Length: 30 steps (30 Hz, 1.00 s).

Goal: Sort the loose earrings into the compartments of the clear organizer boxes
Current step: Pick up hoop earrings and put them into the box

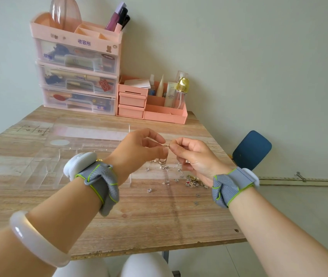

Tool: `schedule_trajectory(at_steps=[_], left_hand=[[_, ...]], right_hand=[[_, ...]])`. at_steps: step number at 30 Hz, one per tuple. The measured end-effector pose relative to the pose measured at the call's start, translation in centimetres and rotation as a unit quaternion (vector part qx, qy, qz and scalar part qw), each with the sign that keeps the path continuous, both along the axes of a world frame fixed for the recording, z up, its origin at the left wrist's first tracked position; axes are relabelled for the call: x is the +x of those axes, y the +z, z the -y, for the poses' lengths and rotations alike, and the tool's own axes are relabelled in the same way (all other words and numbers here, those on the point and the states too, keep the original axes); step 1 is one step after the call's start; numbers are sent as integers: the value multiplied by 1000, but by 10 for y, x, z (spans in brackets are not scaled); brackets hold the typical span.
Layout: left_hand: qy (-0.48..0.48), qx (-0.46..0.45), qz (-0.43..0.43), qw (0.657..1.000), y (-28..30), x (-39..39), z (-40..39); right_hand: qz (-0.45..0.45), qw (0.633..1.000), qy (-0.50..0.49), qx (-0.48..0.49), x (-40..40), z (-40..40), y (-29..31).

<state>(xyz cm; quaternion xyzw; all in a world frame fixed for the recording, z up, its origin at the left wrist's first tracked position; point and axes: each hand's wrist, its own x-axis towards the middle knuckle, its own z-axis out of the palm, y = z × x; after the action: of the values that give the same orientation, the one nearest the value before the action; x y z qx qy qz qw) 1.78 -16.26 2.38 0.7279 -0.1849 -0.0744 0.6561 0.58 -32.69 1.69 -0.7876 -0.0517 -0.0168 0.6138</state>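
My left hand (139,150) and my right hand (194,156) meet above the table, fingertips pinched together on one small gold hoop earring (164,157) that dangles between them. Loose earrings (191,181), silver studs and gold pieces, lie scattered on the wood below and to the right of my hands. A clear organizer box (45,170) with open compartments sits on the table to the left, partly behind my left wrist. Its clear lid (91,132) lies open behind it.
Pink stacked drawers (79,76) and a pink desk organizer (159,104) with bottles stand at the table's far edge by the wall. A blue stool seat (252,149) is beyond the right edge. The wooden table (149,216) ends just before my knees.
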Motion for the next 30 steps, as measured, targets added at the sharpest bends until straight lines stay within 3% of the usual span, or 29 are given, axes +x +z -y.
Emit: schedule_trajectory(at_steps=[7,15,30], left_hand=[[38,0,-9,999,4,8,4],[38,33,-6,999,-5,7,7],[48,10,-15,999,-4,5,3]], right_hand=[[16,997,-77,-28,4,19,6],[4,976,-106,-192,1,42,-3],[-4,953,-210,-218,16,71,-15]])
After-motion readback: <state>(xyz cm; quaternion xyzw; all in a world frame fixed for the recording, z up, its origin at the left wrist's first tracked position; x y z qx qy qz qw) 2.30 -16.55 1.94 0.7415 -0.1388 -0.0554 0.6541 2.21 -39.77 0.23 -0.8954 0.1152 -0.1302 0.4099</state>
